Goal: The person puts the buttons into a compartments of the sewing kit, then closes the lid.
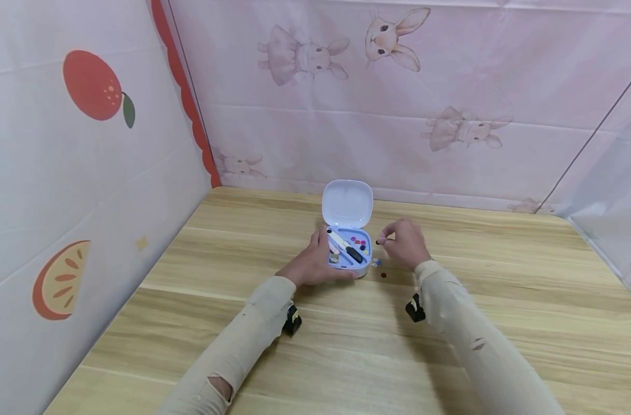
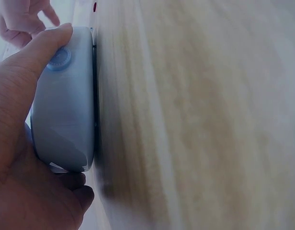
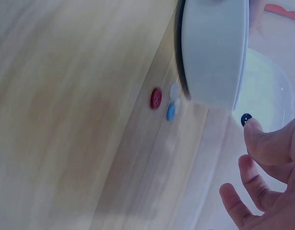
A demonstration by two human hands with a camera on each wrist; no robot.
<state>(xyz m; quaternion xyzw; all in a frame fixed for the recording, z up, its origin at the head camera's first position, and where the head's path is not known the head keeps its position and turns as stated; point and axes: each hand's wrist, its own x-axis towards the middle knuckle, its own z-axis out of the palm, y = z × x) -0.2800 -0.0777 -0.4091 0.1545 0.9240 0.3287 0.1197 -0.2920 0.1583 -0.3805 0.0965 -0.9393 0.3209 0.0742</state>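
A small light-blue box [image 1: 365, 268] stands on the table with its white lid [image 1: 348, 204] raised at the back. My left hand [image 1: 313, 263] grips the box from the left, its thumb along the front wall by a round blue catch [image 2: 59, 58]. Beyond the box's right side, my right hand [image 1: 405, 243] pinches a black button [image 3: 246, 119] between thumb and finger, off the table. Inside, a slim tool with a black handle [image 1: 354, 254] lies slantwise across the tray. Several small coloured buttons [image 1: 358, 241] lie in the right-hand compartment, and a small round item [image 1: 334, 259] sits at front left.
On the wooden table [image 1: 341, 357], right of the box, lie a dark red button [image 3: 156, 98], a blue button [image 3: 171, 112] and whitish buttons [image 3: 174, 91]. A rabbit-print cloth wall [image 1: 315, 138] rises behind the table, and another printed wall [image 1: 102, 190] runs along its left.
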